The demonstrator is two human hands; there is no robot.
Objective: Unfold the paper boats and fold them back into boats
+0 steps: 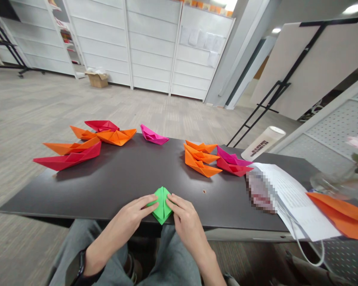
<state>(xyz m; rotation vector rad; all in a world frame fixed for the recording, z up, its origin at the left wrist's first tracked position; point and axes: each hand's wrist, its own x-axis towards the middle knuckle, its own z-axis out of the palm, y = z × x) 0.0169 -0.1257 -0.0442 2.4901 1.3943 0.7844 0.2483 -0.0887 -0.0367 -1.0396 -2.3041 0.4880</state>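
A green folded paper (162,206), diamond-shaped with a crease down its middle, lies at the front edge of the dark table (128,178). My left hand (134,212) presses its fingertips on the paper's left side. From the right, my right hand (183,214) rests its fingers on the other side of the same paper. Both thumbs are partly hidden, and the paper's near tip reaches the table edge.
Red and orange paper boats (68,159) stand at the table's left. A magenta boat (153,136) sits at the back edge. Orange boats (201,159) and magenta-red ones (234,163) are grouped right of centre. Farther right are a white cylinder (264,142), printed sheets (295,194) and orange paper (343,214).
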